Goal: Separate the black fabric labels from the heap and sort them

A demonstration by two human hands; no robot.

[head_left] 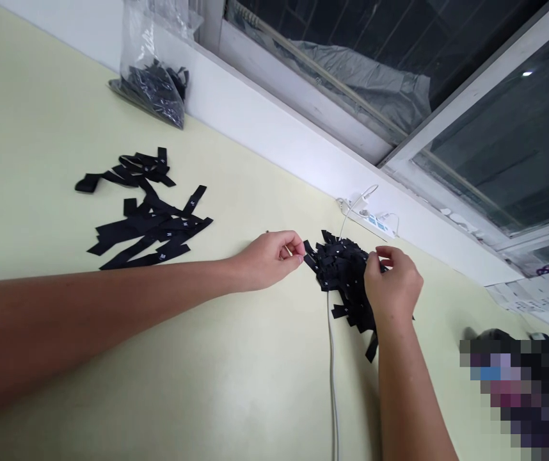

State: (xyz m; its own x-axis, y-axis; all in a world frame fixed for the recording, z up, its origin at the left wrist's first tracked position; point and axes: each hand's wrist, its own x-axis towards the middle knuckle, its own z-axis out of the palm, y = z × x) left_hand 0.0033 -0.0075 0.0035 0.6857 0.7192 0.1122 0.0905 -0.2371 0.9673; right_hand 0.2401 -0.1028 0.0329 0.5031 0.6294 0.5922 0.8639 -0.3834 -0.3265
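Note:
My left hand is closed in a pinch at the left edge of a heaped pile of short black fabric strips. A strip's end lies right at its fingertips, but whether they grip it I cannot tell. Thumb and fingers of my right hand are pinched together over the pile's right side, and what they hold is hidden. Several strips carry small white marks. Farther left, a looser group of black strips lies spread on the pale table, some showing a white letter.
A clear plastic bag with black pieces inside stands against the wall. Behind the pile is a white power strip with plugged-in cables. A white cable runs under the pile toward me. At right is a blurred-out person; windows line the wall.

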